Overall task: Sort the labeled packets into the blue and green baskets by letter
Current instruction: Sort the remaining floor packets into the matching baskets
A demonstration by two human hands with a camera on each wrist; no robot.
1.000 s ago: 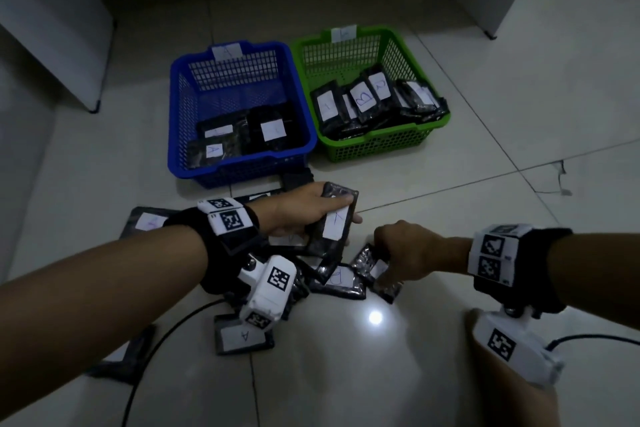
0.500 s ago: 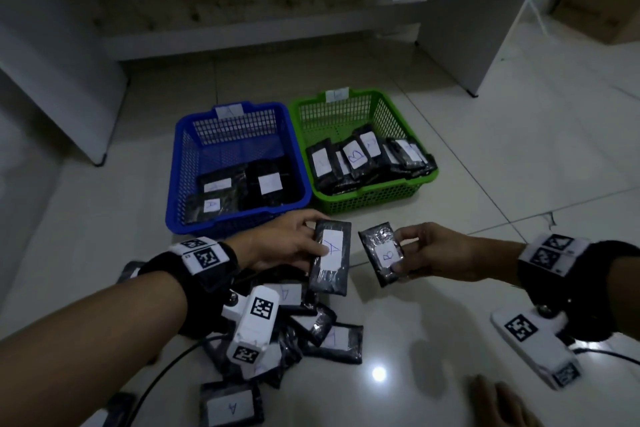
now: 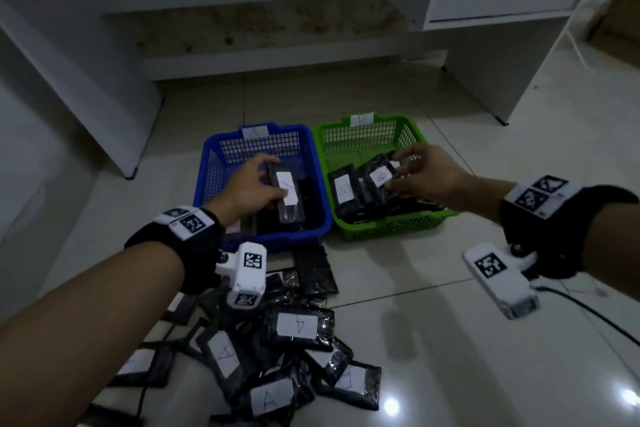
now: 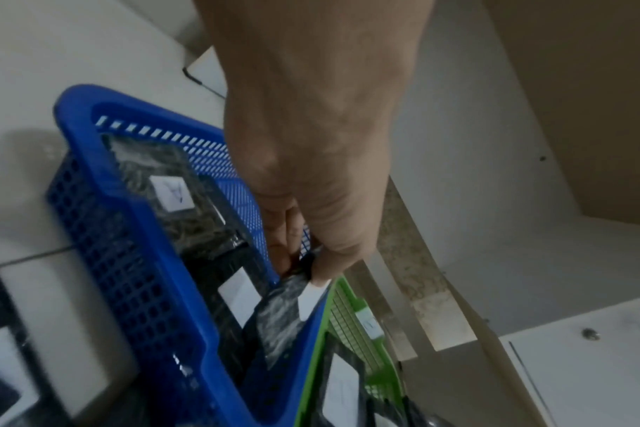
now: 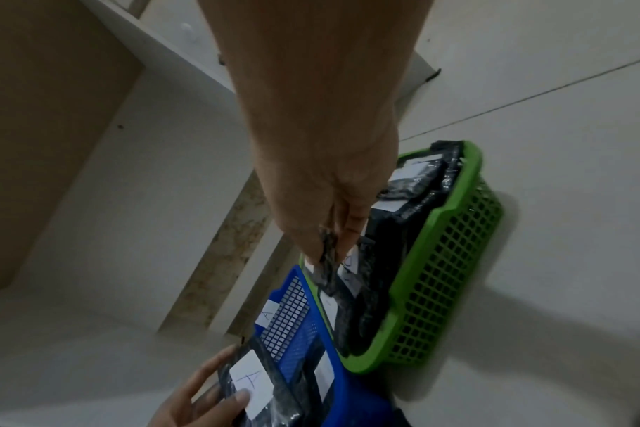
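My left hand (image 3: 251,185) grips a black packet labelled A (image 3: 286,192) over the blue basket (image 3: 207,180); the left wrist view shows thumb and fingers pinching that packet (image 4: 285,312). My right hand (image 3: 420,172) pinches a black packet labelled B (image 3: 379,177) over the green basket (image 3: 391,227); in the right wrist view it hangs edge-on (image 5: 327,260) from the fingers. Both baskets hold several black packets. A heap of labelled packets (image 3: 277,350) lies on the floor in front of the baskets.
White cabinets stand behind and to the left (image 3: 86,80) and right (image 3: 502,45) of the baskets. Each basket carries a paper tag (image 3: 255,131) on its far rim. Cables (image 3: 595,319) run from the wrist cameras across the tiled floor.
Both hands have moved forward from above the floor heap to over the baskets, the left with the A packet, the right with the B packet. The head view has tilted up.
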